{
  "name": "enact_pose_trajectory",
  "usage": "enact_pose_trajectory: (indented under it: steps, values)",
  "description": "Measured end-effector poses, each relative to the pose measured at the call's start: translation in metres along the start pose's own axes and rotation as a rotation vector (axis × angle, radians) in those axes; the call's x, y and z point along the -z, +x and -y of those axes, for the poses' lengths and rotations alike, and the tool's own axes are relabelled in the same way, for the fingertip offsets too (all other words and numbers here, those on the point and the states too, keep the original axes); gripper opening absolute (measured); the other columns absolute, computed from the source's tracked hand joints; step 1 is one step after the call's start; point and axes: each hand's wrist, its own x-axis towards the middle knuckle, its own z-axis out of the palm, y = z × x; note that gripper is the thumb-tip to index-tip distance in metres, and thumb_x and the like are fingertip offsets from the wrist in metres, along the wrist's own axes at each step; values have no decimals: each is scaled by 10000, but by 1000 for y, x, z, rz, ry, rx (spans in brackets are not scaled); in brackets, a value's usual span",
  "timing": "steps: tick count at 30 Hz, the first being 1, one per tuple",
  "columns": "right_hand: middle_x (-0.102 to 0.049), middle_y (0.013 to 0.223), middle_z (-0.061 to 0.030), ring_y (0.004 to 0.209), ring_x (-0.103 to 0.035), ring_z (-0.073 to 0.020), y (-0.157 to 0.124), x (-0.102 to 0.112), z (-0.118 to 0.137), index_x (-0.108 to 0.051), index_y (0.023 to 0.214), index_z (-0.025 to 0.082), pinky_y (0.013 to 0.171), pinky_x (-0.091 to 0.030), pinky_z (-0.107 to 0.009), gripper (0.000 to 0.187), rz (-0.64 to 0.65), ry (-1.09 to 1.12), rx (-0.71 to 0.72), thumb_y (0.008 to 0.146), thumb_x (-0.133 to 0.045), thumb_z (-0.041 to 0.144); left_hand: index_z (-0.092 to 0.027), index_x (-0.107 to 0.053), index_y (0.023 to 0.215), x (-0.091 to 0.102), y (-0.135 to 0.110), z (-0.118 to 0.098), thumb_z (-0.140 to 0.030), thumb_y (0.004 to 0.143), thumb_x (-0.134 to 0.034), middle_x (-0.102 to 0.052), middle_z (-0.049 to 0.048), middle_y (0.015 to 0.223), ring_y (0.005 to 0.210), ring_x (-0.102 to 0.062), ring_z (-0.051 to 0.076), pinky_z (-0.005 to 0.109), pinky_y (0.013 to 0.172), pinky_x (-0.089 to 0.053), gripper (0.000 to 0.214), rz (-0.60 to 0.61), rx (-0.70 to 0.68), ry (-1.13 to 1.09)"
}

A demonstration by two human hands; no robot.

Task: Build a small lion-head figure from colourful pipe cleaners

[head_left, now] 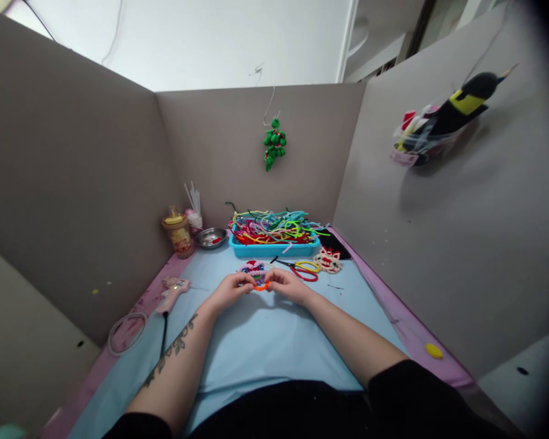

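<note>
In the middle of the table, my left hand [233, 289] and my right hand [289, 285] face each other. A short curved orange pipe cleaner [261, 287] is pinched between their fingertips, one end in each hand. Right behind it is a lilac, red and blue pipe-cleaner figure [253, 267], partly covered by my fingers; whether the orange piece is joined to it I cannot tell. Scissors [302, 269] with red and yellow handles lie beyond my right hand, and a cream and red pipe-cleaner figure [328, 261] is beside them.
A blue tray [274, 250] heaped with coloured pipe cleaners stands at the back. A metal bowl [211, 238], a lidded cup [179, 235] and a pink glue gun [172, 294] with its cord are on the left. Grey panels enclose three sides; a green ornament [275, 144] hangs behind.
</note>
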Motion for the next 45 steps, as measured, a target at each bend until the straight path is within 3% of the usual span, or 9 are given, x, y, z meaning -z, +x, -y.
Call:
enact_pose_trajectory:
  steps: [6, 8, 19, 25, 30, 32, 38, 41, 45]
  values:
    - [-644, 689, 11, 629, -585, -120, -4, 0, 2, -641, 770, 160, 656, -465, -257, 110, 194, -20, -106, 709, -629, 250, -174, -733, 771, 2, -3, 1, -335, 766, -627, -690, 78, 764, 723, -608, 192, 275, 712, -444, 193, 244, -103, 92]
    - [-649, 704, 9, 631, -579, -118, -4, -1, 0, -646, 777, 161, 645, -450, -247, 120, 197, -23, -116, 703, -630, 253, -171, -728, 793, 2, -3, 2, -333, 760, -636, -690, 76, 768, 714, -610, 190, 269, 695, -446, 189, 251, -75, 91]
    - [-548, 606, 43, 526, -465, -94, 6, 7, -24, -612, 794, 159, 527, -341, -213, 179, -182, -76, -94, 675, -633, 291, -133, -668, 883, 4, 3, 19, -239, 695, -607, -689, 55, 778, 694, -612, 183, 268, 648, -458, 225, -165, 130, 171]
    - [-553, 636, 31, 556, -469, -102, 7, 8, -28, -603, 787, 167, 540, -350, -216, 188, -220, -93, -58, 663, -649, 301, -135, -673, 889, 7, 4, 29, -221, 714, -563, -679, 35, 731, 660, -606, 171, 258, 631, -450, 224, -149, 163, 320]
    - [-569, 647, 20, 588, -494, -118, 7, 9, -30, -611, 730, 173, 567, -373, -228, 111, -187, -192, -74, 681, -617, 273, -149, -625, 998, 19, 3, 37, -180, 768, -513, -671, 73, 850, 728, -611, 182, 278, 689, -436, 258, -442, 240, 636]
    - [-582, 661, 14, 620, -515, -128, 6, 7, -31, -610, 710, 173, 595, -390, -237, 80, -172, -221, -71, 680, -608, 247, -153, -612, 979, 22, 3, 38, -180, 770, -521, -664, 78, 862, 736, -607, 184, 282, 689, -433, 230, -487, 253, 665]
    - [-579, 665, 20, 611, -515, -125, 7, 4, -30, -614, 744, 171, 602, -394, -241, 88, -200, -199, -37, 696, -599, 242, -141, -632, 815, 6, 4, 32, -185, 727, -573, -669, 58, 749, 692, -611, 185, 292, 676, -459, 114, -270, 135, 397]
    - [-589, 693, 16, 607, -513, -121, 7, 3, -28, -619, 771, 169, 596, -396, -241, 106, -238, -187, -11, 700, -603, 247, -125, -642, 943, -3, 4, 28, -197, 682, -643, -692, 71, 845, 757, -638, 188, 292, 717, -486, 271, -111, 87, 141]
    - [-602, 711, 5, 630, -535, -131, 5, -1, -20, -611, 749, 169, 613, -414, -252, 93, -238, -198, 24, 716, -603, 256, -126, -648, 1035, -9, 2, 24, -295, 680, -696, -701, 84, 886, 790, -651, 205, 305, 723, -497, 396, -36, 64, 94]
